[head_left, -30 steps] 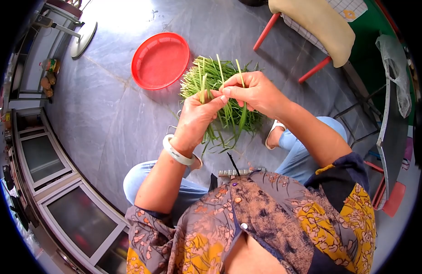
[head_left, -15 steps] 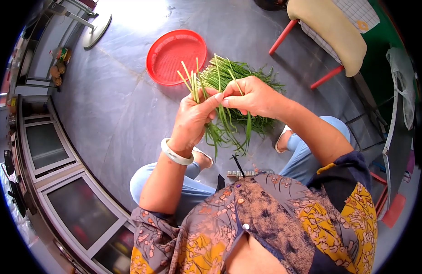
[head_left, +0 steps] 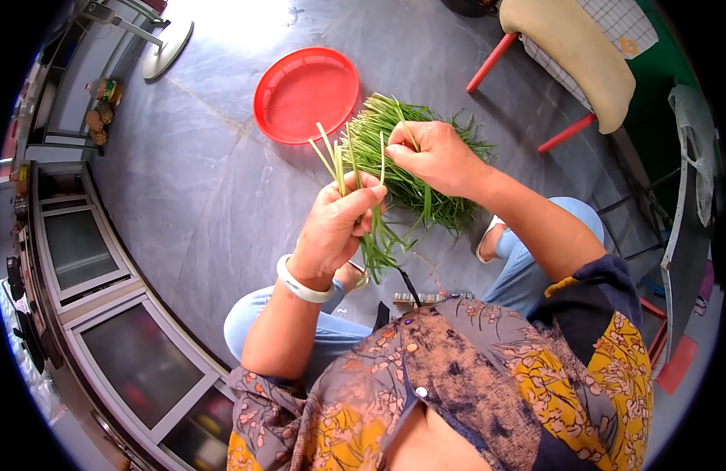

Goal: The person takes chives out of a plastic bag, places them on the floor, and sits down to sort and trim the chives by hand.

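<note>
My left hand (head_left: 335, 220), with a white bangle at the wrist, is closed around several green stalks (head_left: 339, 169); their pale ends point up and their leafy ends hang below. To its right, my right hand (head_left: 437, 157) pinches a green stalk (head_left: 407, 132) between thumb and fingers. The two hands are a little apart. Beneath and behind them a large pile of long green stalks (head_left: 426, 200) lies on the floor, pale ends to the upper left. A red round basket (head_left: 306, 94) stands beside the pile, with no stalks visible inside.
A seat with a beige cushion (head_left: 571, 55) and red legs is at the upper right. Glass-fronted cabinets (head_left: 143, 369) line the left side. A white round stand base (head_left: 168, 49) is at the upper left. A clear plastic bag (head_left: 696, 149) hangs at the right.
My hands have separated, the right one moving up and away from the left. More stalks stand in my left hand than a second ago. The view has shifted, moving the basket and pile rightward.
</note>
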Motion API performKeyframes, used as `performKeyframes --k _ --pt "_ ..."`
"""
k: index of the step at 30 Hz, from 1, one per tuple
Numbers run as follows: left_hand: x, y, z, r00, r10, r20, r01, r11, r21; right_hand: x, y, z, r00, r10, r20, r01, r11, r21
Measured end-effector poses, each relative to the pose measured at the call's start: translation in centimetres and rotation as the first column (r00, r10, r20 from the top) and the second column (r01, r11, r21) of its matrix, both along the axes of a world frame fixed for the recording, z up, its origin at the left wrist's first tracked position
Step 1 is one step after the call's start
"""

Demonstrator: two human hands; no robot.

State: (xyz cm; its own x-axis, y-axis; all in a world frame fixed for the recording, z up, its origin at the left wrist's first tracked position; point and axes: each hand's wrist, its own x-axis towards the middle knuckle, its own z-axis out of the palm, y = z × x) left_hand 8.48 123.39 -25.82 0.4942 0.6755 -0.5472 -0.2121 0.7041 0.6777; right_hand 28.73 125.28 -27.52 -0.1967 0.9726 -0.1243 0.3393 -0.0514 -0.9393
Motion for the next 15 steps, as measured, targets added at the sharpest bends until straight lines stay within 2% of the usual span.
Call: performKeyframes --k 2,6,9,15 --pt "-0.2 -0.2 0.3 0.999 0.008 0.039 -0.007 1.0 -0.006 0.5 0.6 -1.0 0.999 -0.034 0.005 0.033 0.999 0.028" --pt "-1.1 -0.8 1.5 0.993 0.014 0.121 -0.014 1.0 0.002 1.6 1.4 -3.0 0.994 -0.075 0.078 0.08 0.995 -0.063" --pt "-1.5 -1.5 2.4 0.989 0.072 0.126 -0.074 0.997 0.01 1.6 0.9 -4.9 0.998 -0.061 0.015 0.062 0.978 -0.198" --pt "-2.1 -2.1 2.0 0.991 0.13 0.01 -0.13 0.988 0.086 -1.0 -1.6 -3.4 0.989 0.135 -0.057 -0.143 0.973 -0.18"
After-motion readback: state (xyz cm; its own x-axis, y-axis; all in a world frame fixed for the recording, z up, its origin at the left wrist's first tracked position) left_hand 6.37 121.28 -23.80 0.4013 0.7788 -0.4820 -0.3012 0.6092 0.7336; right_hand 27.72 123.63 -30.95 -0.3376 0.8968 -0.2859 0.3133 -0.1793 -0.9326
